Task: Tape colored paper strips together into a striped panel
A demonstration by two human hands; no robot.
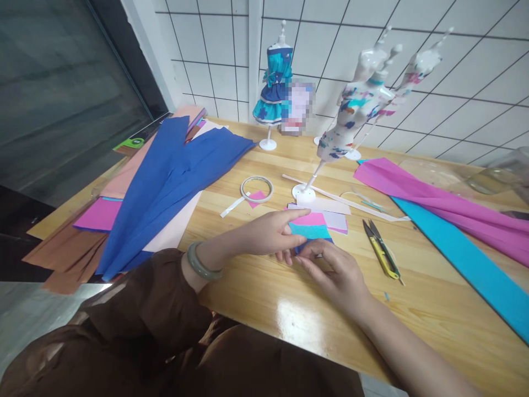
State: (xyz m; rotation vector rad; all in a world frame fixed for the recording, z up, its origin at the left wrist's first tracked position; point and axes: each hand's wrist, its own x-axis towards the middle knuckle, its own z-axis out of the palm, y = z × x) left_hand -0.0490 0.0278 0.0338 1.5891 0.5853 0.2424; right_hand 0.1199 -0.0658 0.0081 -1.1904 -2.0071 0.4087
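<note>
My left hand [268, 234], with a green bangle [202, 264] on its wrist, reaches in with the index finger stretched over layered papers. Its thumb and curled fingers close at the edge of a small dark blue crepe paper piece [316, 246]. My right hand [341, 275] pinches the near edge of that same piece, fingertips close to the left ones. Beyond the blue lie a teal strip [309, 231] and a pink strip [309, 219], with pale lilac paper [336, 220] under them. My fingers partly cover the blue piece.
Yellow thread snips [382, 251] lie to the right. A tape roll [257, 189] and white mannequin stand [303, 193] are ahead. A dressed mannequin [275, 82] stands behind. Blue crepe sheets [165, 182] fill the left; pink [438, 198] and turquoise sheets [458, 253] lie right.
</note>
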